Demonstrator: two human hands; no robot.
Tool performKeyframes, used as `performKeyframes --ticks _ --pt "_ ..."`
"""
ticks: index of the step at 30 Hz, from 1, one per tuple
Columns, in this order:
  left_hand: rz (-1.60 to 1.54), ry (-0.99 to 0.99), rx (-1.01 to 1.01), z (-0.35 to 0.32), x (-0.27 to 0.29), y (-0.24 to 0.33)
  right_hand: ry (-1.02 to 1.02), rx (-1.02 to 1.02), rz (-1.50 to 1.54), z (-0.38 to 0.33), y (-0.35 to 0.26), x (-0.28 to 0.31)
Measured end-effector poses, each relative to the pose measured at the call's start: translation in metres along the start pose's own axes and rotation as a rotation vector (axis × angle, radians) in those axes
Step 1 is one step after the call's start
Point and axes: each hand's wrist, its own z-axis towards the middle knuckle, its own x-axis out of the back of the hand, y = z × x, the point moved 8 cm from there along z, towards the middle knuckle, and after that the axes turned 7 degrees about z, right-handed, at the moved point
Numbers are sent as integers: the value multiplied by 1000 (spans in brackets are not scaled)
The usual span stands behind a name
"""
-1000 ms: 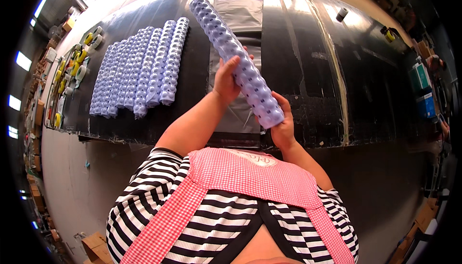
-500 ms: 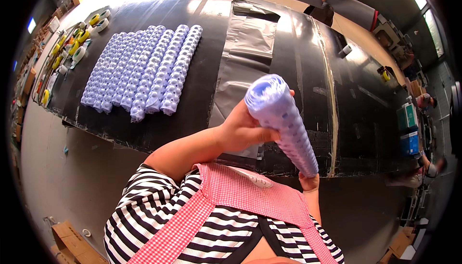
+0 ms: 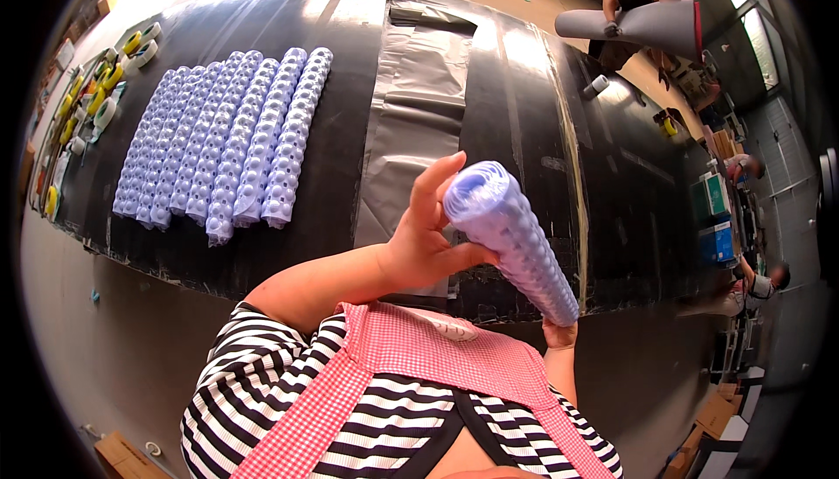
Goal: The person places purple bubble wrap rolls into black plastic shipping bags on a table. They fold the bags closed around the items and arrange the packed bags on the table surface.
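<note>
A rolled lilac plastic mat (image 3: 527,247) with a bumpy surface slants in front of my body, its spiral end up and to the left. My right hand (image 3: 559,334) is closed around its lower end; part of that hand is hidden by the roll. At the upper end, my left hand (image 3: 428,239) has its fingers spread, the thumb against the roll's side and the index finger raised off it. Several similar rolled mats (image 3: 223,142) lie side by side on the left of the black table (image 3: 323,260).
A grey plastic sheet (image 3: 415,121) lies across the table's middle. Tape rolls (image 3: 105,112) line the left end. A small white roll (image 3: 596,86) lies at the far right, near green and blue boxes (image 3: 718,239). Beyond the table, a person carries a large grey roll (image 3: 647,29).
My left hand has loosened from around the mat, its fingers now spread. My right hand keeps its hold. The view has shifted, and the person with the grey roll has changed position.
</note>
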Motion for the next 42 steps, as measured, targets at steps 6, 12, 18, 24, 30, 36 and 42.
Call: performKeyframes --ticks 6,12,18,24,30,36,42 --pt "-162 198 315 -37 66 -96 -11 -160 -186 -44 2 -64" --pt "-170 119 715 -47 80 -145 -68 -592 -76 -70 44 -104" --pt "-113 132 786 -3 68 -183 -107 -567 -492 -41 94 -185" --pt "923 -785 649 -115 45 -126 49 -290 -588 -28 84 -161" --pt "1330 -826 464 -193 32 -85 63 -260 -605 -39 79 -136" --pt "1364 -775 367 -194 38 -84 -23 -256 -735 -72 91 -137" --pt "957 -376 967 -157 82 -126 -76 -353 -626 -138 115 -155"
